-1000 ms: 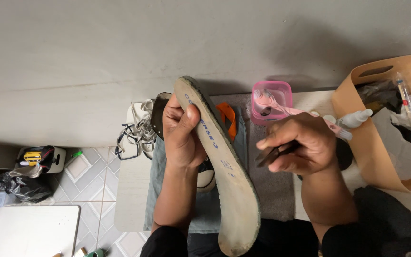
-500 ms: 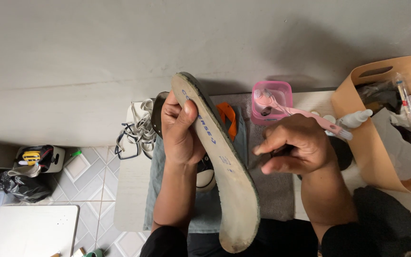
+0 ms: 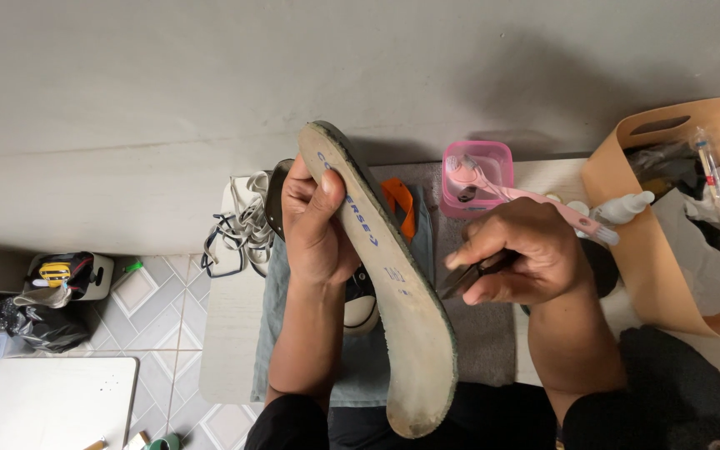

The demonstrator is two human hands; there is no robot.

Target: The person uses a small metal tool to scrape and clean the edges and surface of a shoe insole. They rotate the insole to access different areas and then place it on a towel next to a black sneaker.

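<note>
A worn shoe insole stands on edge, its long axis running from far to near. The left hand grips its far end. Just right of it, the right hand pinches a dark tool pointed at the insole, above the tabletop.
</note>
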